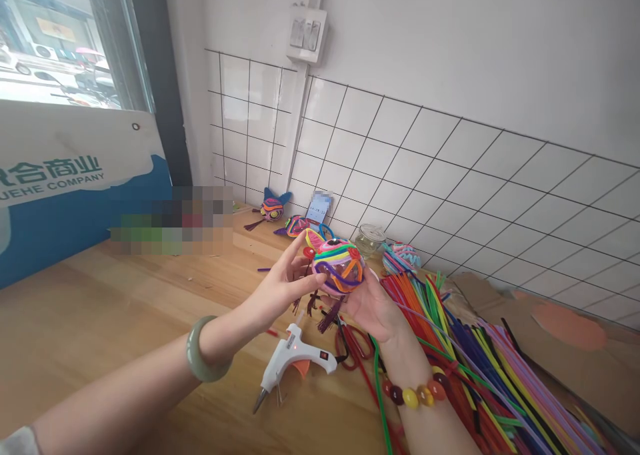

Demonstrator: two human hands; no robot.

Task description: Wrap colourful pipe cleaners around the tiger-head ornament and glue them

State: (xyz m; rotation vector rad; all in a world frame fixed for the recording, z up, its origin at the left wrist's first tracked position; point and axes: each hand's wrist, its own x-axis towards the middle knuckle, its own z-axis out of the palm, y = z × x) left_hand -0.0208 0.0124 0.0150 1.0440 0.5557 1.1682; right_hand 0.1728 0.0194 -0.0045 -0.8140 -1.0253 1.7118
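Observation:
A round craft ornament (338,265), wound with bright pipe cleaners and hung with dark tassels, is held up above the table between both hands. My left hand (293,271) grips its left side, thumb across the front and fingers behind. Against its right side and underside, my right hand (373,308) cups it; some of those fingers are hidden behind the ornament. Below the hands, a white glue gun (295,356) lies on the table, its nozzle pointing to the lower left. Red-handled scissors (354,345) lie just right of it, partly covered by pipe cleaners.
Many coloured pipe cleaners (480,368) spread over the right side, beside brown cardboard (565,348). Along the wall stand a blue-eared ornament (273,205), another striped ornament (296,225), a phone (320,208), a glass jar (370,240) and a pink-and-blue piece (401,258). Wire grid (380,148) covers the wall.

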